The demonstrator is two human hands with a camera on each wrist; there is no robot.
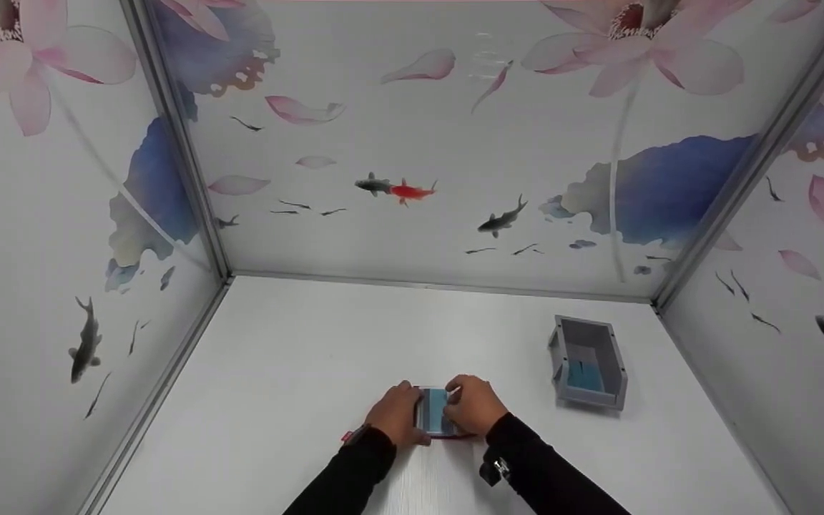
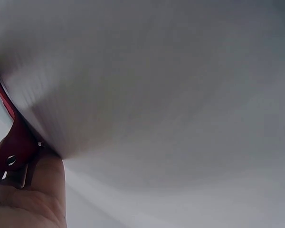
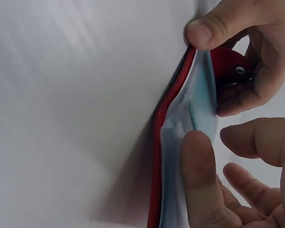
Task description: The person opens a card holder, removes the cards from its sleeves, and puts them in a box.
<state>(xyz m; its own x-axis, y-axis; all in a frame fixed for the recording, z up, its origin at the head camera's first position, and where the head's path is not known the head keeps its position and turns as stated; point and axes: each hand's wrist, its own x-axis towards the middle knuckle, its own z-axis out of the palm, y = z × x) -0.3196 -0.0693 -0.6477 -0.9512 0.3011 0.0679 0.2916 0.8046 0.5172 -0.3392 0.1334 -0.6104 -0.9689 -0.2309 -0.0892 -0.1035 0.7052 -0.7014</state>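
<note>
A red card holder (image 3: pixel 159 123) with clear sleeves (image 3: pixel 173 142) is spread in front of me, close over the white tabletop. A light blue card (image 1: pixel 438 409) lies within one of its sleeves. My left hand (image 1: pixel 395 415) grips the holder's left side, the thumb along its near edge. Beside those fingers hangs the red snap strap (image 3: pixel 230 66) with a metal stud. My right hand (image 1: pixel 475 405) is bent at the opposite side. Its thumb and forefinger stand either side of the clear sleeve, right by the card's lower edge.
A grey plastic bin (image 1: pixel 561 357) stands to the right and farther back, with blue cards (image 1: pixel 584 374) at its near end. White panels with printed fish and lotus flowers enclose the table (image 1: pixel 312 336) at the back and both sides.
</note>
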